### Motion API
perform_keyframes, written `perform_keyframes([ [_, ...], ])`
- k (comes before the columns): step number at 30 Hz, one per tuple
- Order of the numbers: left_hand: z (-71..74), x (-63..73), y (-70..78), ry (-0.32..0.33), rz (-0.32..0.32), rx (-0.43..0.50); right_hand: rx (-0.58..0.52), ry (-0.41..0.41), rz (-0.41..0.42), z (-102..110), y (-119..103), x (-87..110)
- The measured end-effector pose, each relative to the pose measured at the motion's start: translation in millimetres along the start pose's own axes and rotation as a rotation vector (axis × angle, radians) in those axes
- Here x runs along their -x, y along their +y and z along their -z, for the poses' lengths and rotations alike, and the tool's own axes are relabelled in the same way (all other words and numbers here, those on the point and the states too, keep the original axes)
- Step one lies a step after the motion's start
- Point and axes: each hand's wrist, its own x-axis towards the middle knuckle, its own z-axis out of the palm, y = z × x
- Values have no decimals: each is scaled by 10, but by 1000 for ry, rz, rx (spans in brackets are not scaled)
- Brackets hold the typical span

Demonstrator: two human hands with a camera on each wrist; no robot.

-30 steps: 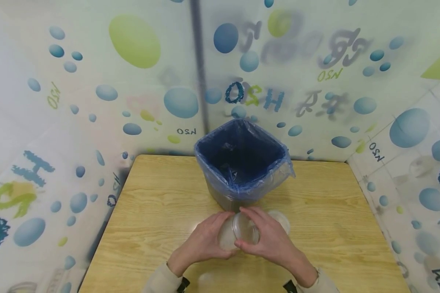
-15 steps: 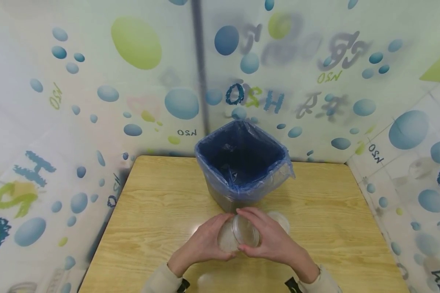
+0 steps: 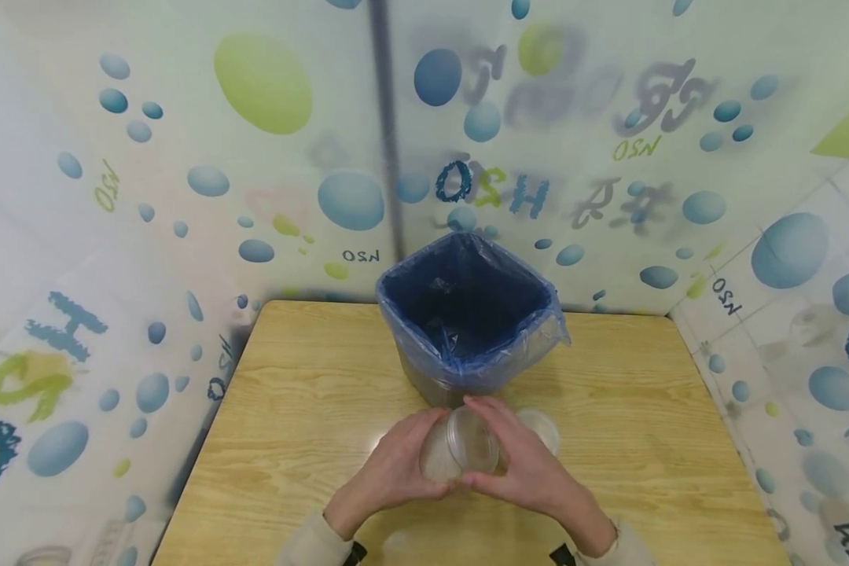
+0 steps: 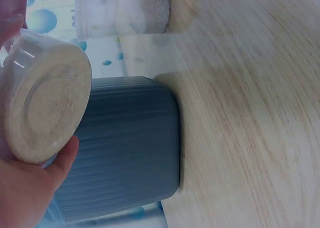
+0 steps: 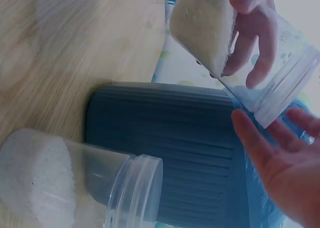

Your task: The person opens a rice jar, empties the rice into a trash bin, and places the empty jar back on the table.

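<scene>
Tilted clear jar [image 3: 437, 460] of pale granules, raised above the bench [image 3: 304, 377], before the lined bin [image 3: 428, 385]. Left hand [image 3: 398, 462] clasps its body; right hand [image 3: 527, 464] grips the mouth end; forearms converge. A second jar [image 3: 543, 432] stands just right. Wood spreads widely either side; the bin stands near the far edge.

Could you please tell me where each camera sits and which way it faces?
Head: worn on the head, facing forward and down at the table, bin and held jar; left hand, right hand and sleeves show.
Left wrist: on that wrist, facing the held jar's base and the bin's side; part of the left hand shows.
Right wrist: on that wrist, facing the bin's side and a standing jar; both hands show.
Shared: both wrist views show the bin and both jars.
</scene>
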Motion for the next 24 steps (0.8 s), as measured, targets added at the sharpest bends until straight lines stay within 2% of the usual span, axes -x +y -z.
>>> perform_keyframes([
  [3, 8, -10, -8, 6, 17, -19, -52, 36, -102, -18, -33, 4],
  [7, 12, -17, -20, 10, 25, -46, -122, 45, -251, -43, -77, -3],
  [10, -1, -18, -25, 19, 2, -76, -95, 30, -341, -60, -110, -12],
  [13, -22, -12, -31, 29, -21, -108, -33, 20, -386, -81, -130, -21],
  [16, -39, -4, -42, 46, -38, -130, 33, 23, -371, -103, -137, -30],
  [24, -50, 2, -62, 68, -53, -136, 134, 63, -213, -130, -123, -26],
])
